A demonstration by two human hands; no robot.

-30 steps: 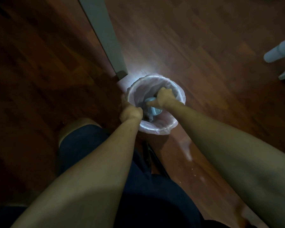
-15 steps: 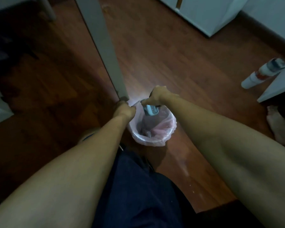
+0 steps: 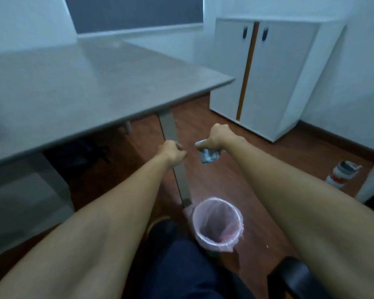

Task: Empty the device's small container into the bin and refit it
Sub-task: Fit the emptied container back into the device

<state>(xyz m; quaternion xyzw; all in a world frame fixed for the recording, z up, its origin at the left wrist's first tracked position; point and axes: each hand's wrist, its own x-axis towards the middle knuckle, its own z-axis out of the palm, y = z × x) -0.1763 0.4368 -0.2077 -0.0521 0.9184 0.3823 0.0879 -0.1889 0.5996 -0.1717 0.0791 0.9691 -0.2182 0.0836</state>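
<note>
My right hand [image 3: 217,134] is raised in front of me and grips a small pale, see-through container [image 3: 208,156] that hangs below the fist. My left hand [image 3: 171,153] is closed into a fist beside it, and whether it holds anything is hidden. The small round bin [image 3: 218,223] with a pink liner stands on the wooden floor below both hands, next to my knee. The device itself is not in view.
A grey table [image 3: 95,87] fills the left, with its metal leg [image 3: 177,169] running down to the bin. A white two-door cabinet [image 3: 268,78] stands at the back right. A white and red bottle [image 3: 341,172] lies on the floor at the right. A black chair edge [image 3: 294,275] shows at lower right.
Both hands rose from the bin's rim to well above it, the right one carrying the container out of the bin. The view tilted up from the floor to the table and cabinet.
</note>
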